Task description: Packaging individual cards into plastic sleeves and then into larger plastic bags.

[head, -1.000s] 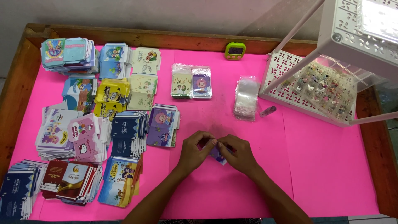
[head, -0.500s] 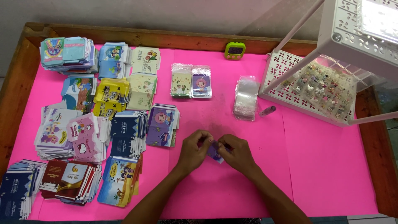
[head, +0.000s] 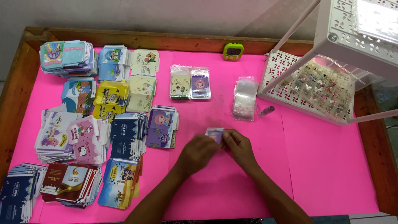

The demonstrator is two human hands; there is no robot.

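Holding a small purple card (head: 214,133) above the pink counter (head: 315,166) between our hands, right hand (head: 239,148) fingers pinching its edge, left hand (head: 199,152) blurred and its grip unclear, we judge two bagged packets (head: 190,83) finished, with stacks (head: 103,124) left.

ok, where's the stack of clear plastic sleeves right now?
Head view: the stack of clear plastic sleeves lies on the pink table cover, right of centre, between the two bagged envelopes and the white rack.

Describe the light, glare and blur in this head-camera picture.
Head view: even light on the pink table; glare whitens the rack top; left hand motion-blurred; right hand and small purple card fairly sharp; card stacks crisp.
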